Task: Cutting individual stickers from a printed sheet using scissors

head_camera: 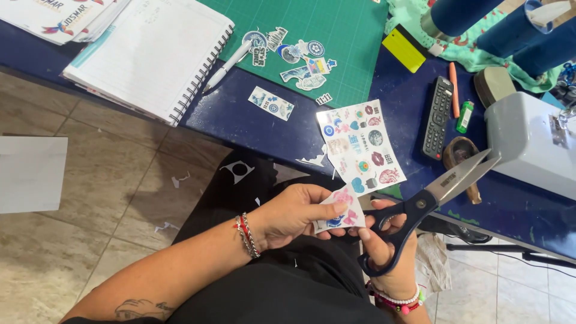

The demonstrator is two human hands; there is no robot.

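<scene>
My left hand (292,214) pinches a small strip of printed stickers (342,211) with pink and blue motifs, held over my lap. My right hand (389,251) grips black-handled scissors (420,207), blades open and pointing up to the right, just beside the strip. A larger sticker sheet (360,146) lies on the dark blue table (240,117) edge right above my hands. Several cut-out stickers (297,57) rest on a green cutting mat (336,30).
A spiral notebook (147,54) and a white pen (227,66) lie at the left of the table. A black remote (438,117), a green lighter (464,116), a yellow card (404,49) and a grey machine (531,144) sit at the right. Paper scraps dot the tiled floor (108,180).
</scene>
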